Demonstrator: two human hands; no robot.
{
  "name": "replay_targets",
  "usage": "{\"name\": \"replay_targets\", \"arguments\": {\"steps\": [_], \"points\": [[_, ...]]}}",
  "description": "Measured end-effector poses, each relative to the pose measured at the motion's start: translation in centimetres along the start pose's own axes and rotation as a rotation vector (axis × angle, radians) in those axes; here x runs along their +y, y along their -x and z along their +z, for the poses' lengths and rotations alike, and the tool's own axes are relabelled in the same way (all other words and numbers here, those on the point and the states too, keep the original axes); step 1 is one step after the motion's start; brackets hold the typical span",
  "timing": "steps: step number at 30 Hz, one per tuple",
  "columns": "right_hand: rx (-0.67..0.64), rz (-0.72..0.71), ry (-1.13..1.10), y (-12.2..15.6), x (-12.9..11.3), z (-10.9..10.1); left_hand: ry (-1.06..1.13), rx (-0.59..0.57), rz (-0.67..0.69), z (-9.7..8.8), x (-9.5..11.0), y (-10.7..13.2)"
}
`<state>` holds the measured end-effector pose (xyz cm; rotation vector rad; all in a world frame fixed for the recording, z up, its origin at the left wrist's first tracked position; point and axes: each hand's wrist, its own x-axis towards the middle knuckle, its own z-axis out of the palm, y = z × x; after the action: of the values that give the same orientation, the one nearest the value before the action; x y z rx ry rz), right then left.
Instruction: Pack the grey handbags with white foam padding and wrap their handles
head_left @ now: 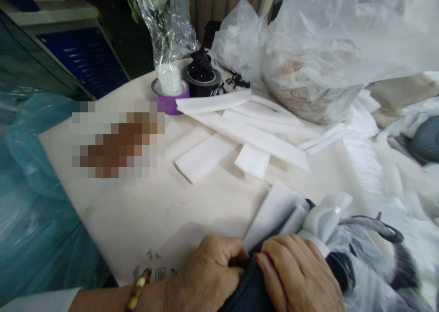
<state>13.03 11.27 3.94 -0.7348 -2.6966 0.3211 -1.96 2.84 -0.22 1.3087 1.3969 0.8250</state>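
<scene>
A dark navy fabric item (253, 282) lies at the bottom edge of the view, partly covered by my hands; its full shape is cut off. My left hand (214, 271) is closed on its left edge, thumb and bent fingers pinching the cloth. Over its right side my right hand (302, 273) is curled, fingertips pressing into the same fabric. Just beyond my knuckles, a white foam strip (274, 207) sticks out from behind the cloth. To the right of my right hand sit plastic-wrapped dark items (343, 266), their kind unclear.
Several white foam strips (247, 134) lie across the white table (144, 220). Behind them stand a purple tape roll (171, 104), a black tape roll (206, 89) and a full clear plastic bag (308, 83). Teal plastic sheeting (41, 202) hangs along the left; a blurred patch covers something brown.
</scene>
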Motion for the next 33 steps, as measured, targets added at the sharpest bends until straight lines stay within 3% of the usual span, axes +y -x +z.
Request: {"name": "replay_targets", "arguments": {"steps": [6, 10, 12, 17, 21, 23, 25, 28, 31, 33], "points": [[0.063, 0.095, 0.083, -0.5, -1.1, 1.1, -0.074, 0.089, 0.068, -0.7, 1.0, 1.3], [0.056, 0.124, 0.144, -0.7, -1.7, 1.1, -0.352, 0.291, 0.339, -1.5, 1.6, 2.2], [0.064, 0.141, 0.116, -0.5, -1.8, 1.0, -0.462, 0.343, 0.410, -1.2, 1.1, 1.9], [0.215, 0.187, -0.028, -0.7, -1.4, 1.2, -0.438, 0.279, 0.397, 0.9, -2.1, -0.3], [0.387, 0.177, -0.270, -0.5, -1.3, -1.2, -0.357, 0.159, 0.185, 0.6, -2.0, -1.2], [0.475, 0.204, -0.257, 1.6, -1.4, -3.5, -0.315, 0.116, 0.090, 0.0, -1.0, -1.2], [0.549, 0.318, -0.134, 5.7, -1.5, -5.3, -0.278, 0.109, 0.049, -0.5, -0.1, -1.2], [0.652, 0.702, 0.023, 13.5, -1.3, -5.7, -0.233, 0.101, 0.038, -0.8, 0.0, -1.6], [0.553, 1.075, -0.249, 19.2, -1.4, -4.0, -0.191, 0.108, 0.052, -0.7, -0.7, -2.0], [0.595, 1.221, -0.471, 20.3, -2.1, -3.0, -0.183, 0.165, 0.069, -0.5, -1.2, -2.4]]}}
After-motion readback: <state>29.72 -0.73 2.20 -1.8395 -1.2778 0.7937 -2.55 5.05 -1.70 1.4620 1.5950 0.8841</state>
